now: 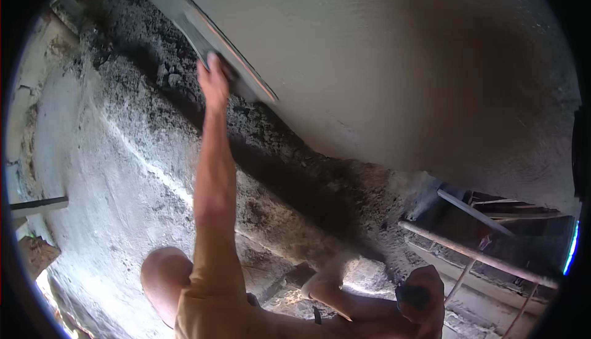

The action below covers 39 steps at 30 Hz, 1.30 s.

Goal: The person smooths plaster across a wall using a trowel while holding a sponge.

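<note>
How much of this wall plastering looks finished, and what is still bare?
Done: the upper wall is covered in smooth, even grey plaster. In hand: the left hand presses a flat trowel against the lower edge of that smooth area. The right hand grips a dark handle low down; what it belongs to is hidden. Left: the dark, rough band of crumbly material below the plaster remains uncovered.

Float's far end blurred, shadowed.
</note>
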Each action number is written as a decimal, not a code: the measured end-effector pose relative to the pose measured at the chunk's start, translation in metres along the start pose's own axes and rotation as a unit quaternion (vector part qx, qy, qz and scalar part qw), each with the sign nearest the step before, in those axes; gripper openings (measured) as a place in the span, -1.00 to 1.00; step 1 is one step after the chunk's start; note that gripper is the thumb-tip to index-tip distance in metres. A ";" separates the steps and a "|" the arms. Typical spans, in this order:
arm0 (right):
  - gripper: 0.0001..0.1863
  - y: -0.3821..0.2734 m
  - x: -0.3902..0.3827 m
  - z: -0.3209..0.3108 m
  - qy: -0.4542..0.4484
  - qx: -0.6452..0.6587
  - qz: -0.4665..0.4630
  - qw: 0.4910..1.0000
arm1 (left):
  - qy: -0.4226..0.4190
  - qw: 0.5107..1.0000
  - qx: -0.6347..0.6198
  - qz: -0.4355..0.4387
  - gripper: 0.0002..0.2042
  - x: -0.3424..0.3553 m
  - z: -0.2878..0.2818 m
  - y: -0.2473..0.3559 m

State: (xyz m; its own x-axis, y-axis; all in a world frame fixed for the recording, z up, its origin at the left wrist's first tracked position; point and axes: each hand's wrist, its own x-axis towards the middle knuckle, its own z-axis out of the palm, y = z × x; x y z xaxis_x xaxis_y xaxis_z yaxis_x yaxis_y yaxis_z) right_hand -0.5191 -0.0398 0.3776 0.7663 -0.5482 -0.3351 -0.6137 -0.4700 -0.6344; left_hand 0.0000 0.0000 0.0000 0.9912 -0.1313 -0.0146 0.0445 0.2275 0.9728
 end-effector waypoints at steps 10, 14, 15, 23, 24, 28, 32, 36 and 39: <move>-0.40 -0.021 0.018 -0.014 -0.052 -0.016 -0.092 0.994 | -0.194 0.955 0.021 0.223 -0.72 -0.162 0.116 0.199; -0.40 -0.010 0.021 -0.029 -0.036 -0.010 -0.133 0.990 | -0.113 0.940 0.177 0.268 -0.68 -0.029 0.084 0.243; -0.41 -0.035 0.012 -0.046 -0.014 -0.044 -0.108 0.993 | -0.150 0.962 0.045 0.222 -0.70 -0.021 0.097 0.250; -0.54 -0.057 -0.027 -0.049 0.127 -0.047 -0.161 0.978 | -0.263 0.963 0.015 -0.059 -0.63 -0.108 0.059 0.064; -0.54 -0.060 -0.026 -0.054 0.133 -0.056 -0.161 0.976 | -0.292 0.950 0.051 -0.096 -0.63 -0.160 0.074 0.052; -0.53 -0.062 -0.027 -0.062 0.031 -0.075 -0.156 0.984 | -0.342 0.927 0.116 0.099 -0.74 -0.265 0.120 0.051; -0.50 -0.029 -0.001 -0.044 -0.001 -0.045 -0.166 0.985 | -0.179 0.971 0.047 0.151 -0.56 -0.201 0.123 0.231; -0.52 -0.036 -0.027 -0.067 0.030 -0.086 -0.109 0.990 | -0.143 0.958 0.146 0.201 -0.61 -0.065 0.129 0.293; -0.51 -0.035 -0.037 -0.069 0.037 -0.061 -0.095 0.993 | -0.168 0.942 0.165 0.238 -0.67 0.014 0.077 0.235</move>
State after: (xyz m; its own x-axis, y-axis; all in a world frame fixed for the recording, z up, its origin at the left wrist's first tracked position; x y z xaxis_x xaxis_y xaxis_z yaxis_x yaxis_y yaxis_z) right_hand -0.5391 -0.0513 0.4605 0.8571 -0.4885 -0.1633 -0.4817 -0.6479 -0.5901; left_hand 0.0151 -0.0222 0.2466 0.7915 -0.4006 0.4615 -0.4907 0.0334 0.8707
